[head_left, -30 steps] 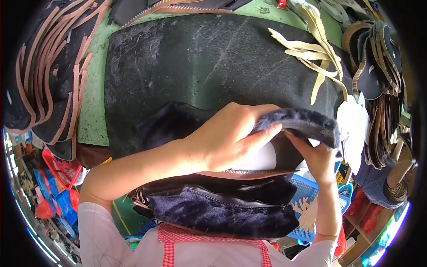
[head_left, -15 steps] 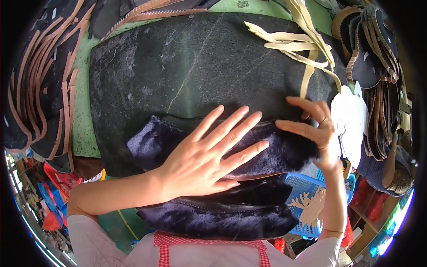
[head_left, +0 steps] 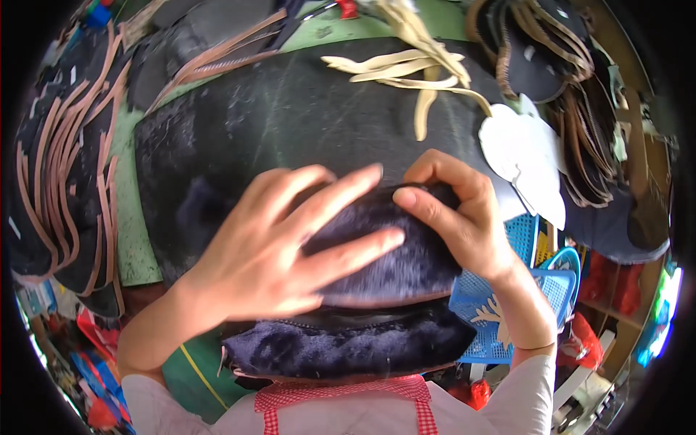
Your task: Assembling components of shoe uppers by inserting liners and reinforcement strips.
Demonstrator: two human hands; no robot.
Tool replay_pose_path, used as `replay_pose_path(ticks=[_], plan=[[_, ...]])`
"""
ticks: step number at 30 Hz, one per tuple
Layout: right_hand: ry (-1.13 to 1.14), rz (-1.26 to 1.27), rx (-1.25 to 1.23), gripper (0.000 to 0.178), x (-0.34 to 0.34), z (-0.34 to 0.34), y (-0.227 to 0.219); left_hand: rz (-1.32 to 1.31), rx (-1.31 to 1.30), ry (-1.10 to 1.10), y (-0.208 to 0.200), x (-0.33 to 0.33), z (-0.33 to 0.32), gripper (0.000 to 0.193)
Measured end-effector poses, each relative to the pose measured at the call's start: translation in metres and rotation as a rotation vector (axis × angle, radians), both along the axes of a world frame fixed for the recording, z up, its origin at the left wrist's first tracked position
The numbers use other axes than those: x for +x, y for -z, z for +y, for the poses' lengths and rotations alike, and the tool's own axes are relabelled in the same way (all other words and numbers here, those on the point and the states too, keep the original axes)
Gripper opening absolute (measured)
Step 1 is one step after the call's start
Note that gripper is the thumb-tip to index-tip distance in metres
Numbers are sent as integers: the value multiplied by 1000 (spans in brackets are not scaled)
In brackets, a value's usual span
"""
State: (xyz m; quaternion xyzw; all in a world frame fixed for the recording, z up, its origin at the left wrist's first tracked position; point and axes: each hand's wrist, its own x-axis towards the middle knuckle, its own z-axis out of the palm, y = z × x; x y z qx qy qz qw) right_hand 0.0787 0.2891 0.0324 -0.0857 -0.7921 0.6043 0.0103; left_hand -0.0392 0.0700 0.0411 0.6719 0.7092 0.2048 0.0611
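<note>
The dark fur piece (head_left: 384, 274) lies on the near part of the black mat (head_left: 290, 130), and its handling looks unfinished: the right hand (head_left: 467, 210) pinches the far edge between thumb and finger, while the left hand (head_left: 268, 243), blurred, spreads wide over it, hiding much of it. Whether that edge is finished I cannot tell. A second fur piece (head_left: 348, 349) lies nearer the person, untouched. Pale strips (head_left: 406, 69) and white cutouts (head_left: 518, 141) sit beyond on the green counter (head_left: 141, 250) and mat, apart from the fur; nothing seems to block the hands.
</note>
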Motion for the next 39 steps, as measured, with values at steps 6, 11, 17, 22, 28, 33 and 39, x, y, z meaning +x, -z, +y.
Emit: replay_pose_path(ticks=[6,11,17,22,28,33,39], plan=[[-150,-69,182,17,47,18,-21,-237,-399,154,-17,72,-41,88],[342,-183,601,21,71,101,-9,-376,-353,218,-2,73,-35,72],[173,-180,885,76,39,176,23,-140,139,217,41,47,111,43],[172,-14,780,52,21,169,15,149,185,-43,78,29,196,52],[315,190,138,16,44,214,57,343,169,63,97,32,203,47],[267,220,5,12,50,230,54,356,195,24,103,30,201,48],[447,475,-471,37,112,319,34,346,209,-40,89,28,202,42]])
